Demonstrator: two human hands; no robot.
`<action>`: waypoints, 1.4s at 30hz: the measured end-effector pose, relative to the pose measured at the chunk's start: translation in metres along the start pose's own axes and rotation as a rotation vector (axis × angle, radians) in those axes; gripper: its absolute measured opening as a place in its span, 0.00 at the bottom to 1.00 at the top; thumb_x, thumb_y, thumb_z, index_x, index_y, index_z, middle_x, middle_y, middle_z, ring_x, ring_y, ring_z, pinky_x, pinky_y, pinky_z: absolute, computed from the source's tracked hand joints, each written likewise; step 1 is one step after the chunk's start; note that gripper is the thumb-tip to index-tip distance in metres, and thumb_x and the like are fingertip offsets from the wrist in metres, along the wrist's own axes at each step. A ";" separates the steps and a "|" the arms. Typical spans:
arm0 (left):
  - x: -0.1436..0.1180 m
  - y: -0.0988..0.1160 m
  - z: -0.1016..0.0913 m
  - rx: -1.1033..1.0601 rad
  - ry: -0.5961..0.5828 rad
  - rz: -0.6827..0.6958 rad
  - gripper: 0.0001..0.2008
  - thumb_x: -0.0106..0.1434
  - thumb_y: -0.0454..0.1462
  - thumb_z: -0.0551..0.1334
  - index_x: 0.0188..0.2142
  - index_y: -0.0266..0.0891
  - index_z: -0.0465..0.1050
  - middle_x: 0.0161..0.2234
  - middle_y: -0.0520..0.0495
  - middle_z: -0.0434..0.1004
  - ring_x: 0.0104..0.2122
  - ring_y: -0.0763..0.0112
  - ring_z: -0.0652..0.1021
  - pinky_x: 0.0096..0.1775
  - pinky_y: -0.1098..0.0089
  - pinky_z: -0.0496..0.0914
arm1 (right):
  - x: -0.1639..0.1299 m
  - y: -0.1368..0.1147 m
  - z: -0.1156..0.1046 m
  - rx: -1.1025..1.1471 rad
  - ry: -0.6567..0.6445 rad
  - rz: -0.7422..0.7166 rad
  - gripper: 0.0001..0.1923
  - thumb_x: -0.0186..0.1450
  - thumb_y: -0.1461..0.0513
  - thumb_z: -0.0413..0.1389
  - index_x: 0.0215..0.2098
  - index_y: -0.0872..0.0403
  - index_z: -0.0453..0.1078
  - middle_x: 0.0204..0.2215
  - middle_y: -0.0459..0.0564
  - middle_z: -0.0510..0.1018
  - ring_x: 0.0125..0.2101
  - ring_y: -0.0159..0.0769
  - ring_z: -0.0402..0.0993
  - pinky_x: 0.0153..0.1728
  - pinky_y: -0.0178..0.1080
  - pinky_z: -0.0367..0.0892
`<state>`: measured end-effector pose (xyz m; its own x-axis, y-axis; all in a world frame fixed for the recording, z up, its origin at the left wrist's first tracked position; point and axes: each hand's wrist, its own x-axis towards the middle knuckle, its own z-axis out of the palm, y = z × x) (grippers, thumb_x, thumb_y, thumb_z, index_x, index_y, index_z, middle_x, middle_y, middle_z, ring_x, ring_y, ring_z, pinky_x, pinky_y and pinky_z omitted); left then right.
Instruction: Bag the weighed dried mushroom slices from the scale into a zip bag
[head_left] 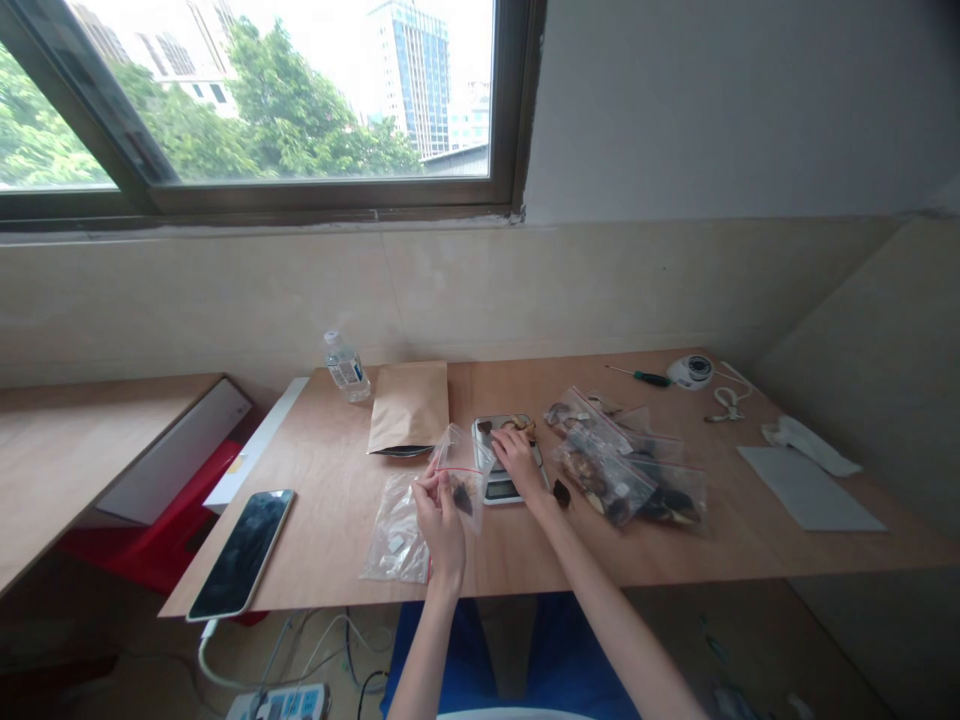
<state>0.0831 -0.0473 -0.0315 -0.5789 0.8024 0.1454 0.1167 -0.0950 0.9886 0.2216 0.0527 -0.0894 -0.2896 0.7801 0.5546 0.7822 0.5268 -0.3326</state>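
my left hand (pixel 439 515) pinches the rim of a small clear zip bag (pixel 463 468), fingers closed on the plastic and holding it upright just left of the kitchen scale (pixel 507 458). the bag is thin and see-through, with a red seal line across its mouth and a few dark pieces sitting low inside. my right hand (pixel 519 462) rests on the scale, fingers curled down over the brownish dried bits on its platform; i cannot tell whether they are clamped on a piece or only touching. the scale is a small silver slab with a dark display at its near edge. one dark piece (pixel 561 492) lies on the wooden table (pixel 750 530) just right of the scale. further right of the scale lies a heap of filled zip bags (pixel 626 470). left of the scale, near me, a flat empty clear bag (pixel 397 520) lies under my wrist, and behind it a brown paper pouch (pixel 409 406). a phone (pixel 241 552) lies well left of the scale.
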 end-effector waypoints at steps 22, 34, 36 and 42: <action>0.007 -0.006 0.011 -0.054 -0.030 0.052 0.13 0.62 0.47 0.54 0.31 0.39 0.62 0.35 0.45 0.71 0.37 0.66 0.74 0.39 0.67 0.66 | 0.033 -0.032 -0.067 0.812 0.125 0.434 0.22 0.66 0.50 0.43 0.45 0.54 0.70 0.42 0.54 0.77 0.37 0.37 0.74 0.41 0.40 0.68; 0.002 -0.006 0.005 -0.038 -0.009 0.011 0.14 0.62 0.48 0.54 0.32 0.39 0.62 0.28 0.51 0.67 0.29 0.70 0.71 0.34 0.68 0.65 | -0.005 0.045 -0.020 -0.020 -0.213 0.232 0.25 0.60 0.52 0.54 0.53 0.53 0.65 0.55 0.57 0.64 0.55 0.48 0.57 0.54 0.49 0.54; 0.002 -0.005 0.005 -0.029 0.002 0.003 0.14 0.62 0.48 0.54 0.31 0.39 0.61 0.27 0.52 0.67 0.28 0.70 0.71 0.34 0.69 0.65 | -0.004 0.045 -0.021 -0.027 -0.167 0.212 0.18 0.62 0.56 0.52 0.49 0.51 0.69 0.50 0.55 0.69 0.50 0.45 0.62 0.51 0.48 0.57; 0.000 -0.005 0.003 -0.028 0.015 -0.010 0.15 0.61 0.50 0.55 0.31 0.39 0.61 0.27 0.52 0.66 0.28 0.70 0.71 0.33 0.69 0.65 | 0.002 0.041 -0.027 0.014 -0.094 0.165 0.12 0.63 0.62 0.49 0.41 0.51 0.73 0.39 0.54 0.72 0.41 0.43 0.65 0.45 0.45 0.61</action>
<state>0.0848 -0.0452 -0.0365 -0.5918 0.7945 0.1362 0.0882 -0.1041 0.9907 0.2677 0.0672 -0.0815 -0.2090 0.8839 0.4184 0.8157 0.3936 -0.4240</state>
